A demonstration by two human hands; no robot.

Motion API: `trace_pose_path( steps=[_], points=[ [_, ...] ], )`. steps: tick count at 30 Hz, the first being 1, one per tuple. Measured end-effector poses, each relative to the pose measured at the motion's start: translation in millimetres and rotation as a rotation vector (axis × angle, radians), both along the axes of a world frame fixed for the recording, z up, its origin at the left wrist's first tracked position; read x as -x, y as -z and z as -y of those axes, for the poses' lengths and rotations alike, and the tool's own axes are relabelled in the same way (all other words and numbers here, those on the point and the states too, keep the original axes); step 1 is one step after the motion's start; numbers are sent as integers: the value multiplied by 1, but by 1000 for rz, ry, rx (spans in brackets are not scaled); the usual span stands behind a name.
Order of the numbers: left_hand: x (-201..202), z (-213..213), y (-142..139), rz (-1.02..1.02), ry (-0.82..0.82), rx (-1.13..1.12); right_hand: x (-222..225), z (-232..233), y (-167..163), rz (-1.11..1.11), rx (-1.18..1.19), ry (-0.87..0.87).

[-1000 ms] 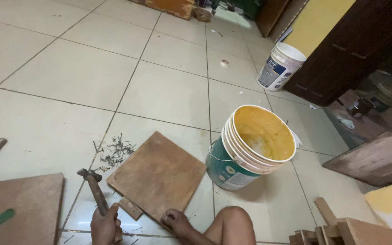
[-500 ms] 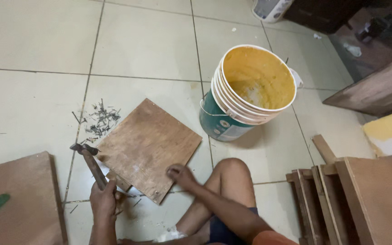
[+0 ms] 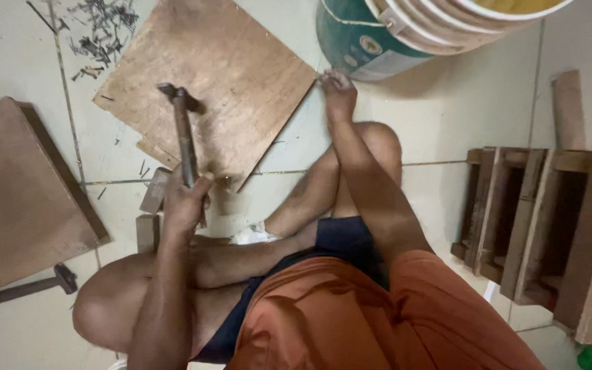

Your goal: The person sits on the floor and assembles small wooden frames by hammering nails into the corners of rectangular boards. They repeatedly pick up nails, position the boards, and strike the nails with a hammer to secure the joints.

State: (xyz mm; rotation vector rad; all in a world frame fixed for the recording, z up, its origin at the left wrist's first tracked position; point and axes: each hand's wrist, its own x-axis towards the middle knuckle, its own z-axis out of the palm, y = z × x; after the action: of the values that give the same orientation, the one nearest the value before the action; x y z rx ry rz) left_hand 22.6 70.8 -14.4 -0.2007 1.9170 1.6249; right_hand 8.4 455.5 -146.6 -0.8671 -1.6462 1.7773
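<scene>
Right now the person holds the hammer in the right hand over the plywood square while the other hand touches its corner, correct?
Not quite: the head view shows the hammer in the left hand. The right hand touches the plywood square at its corner.

a hammer point(image 3: 185, 137) is gripped by the left hand point(image 3: 185, 203) over a square plywood board point(image 3: 231, 75) on the tiled floor point(image 3: 447, 116); the board's corner is pinched by the right hand point(image 3: 338, 92) beside stacked buckets point(image 3: 405, 31).

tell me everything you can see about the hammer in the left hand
The hammer has a dark metal head, seemingly a claw type, on a long, worn brownish handle. The left hand grips the handle's lower end, with the head pointing away from the person. It is over the square plywood board on the tiled floor; whether the head touches the board cannot be told.
</scene>
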Motion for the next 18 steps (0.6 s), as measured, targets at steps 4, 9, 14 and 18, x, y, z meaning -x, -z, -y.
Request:
trace_pose_path(
  steps=[4, 9, 14, 18],
  points=[
    [-6, -12, 2, 16, 165, 212, 12, 9, -1, 149, -205, -95],
    [-6, -13, 8, 3, 234, 305, 14, 12, 1, 280, -511, -172],
    [-3, -13, 13, -28, 258, 314, 8, 9, 12, 300, -544, -173],
    [-4, -13, 14, -19, 254, 333, 5, 6, 21, 321, -577, -170]
  ],
)
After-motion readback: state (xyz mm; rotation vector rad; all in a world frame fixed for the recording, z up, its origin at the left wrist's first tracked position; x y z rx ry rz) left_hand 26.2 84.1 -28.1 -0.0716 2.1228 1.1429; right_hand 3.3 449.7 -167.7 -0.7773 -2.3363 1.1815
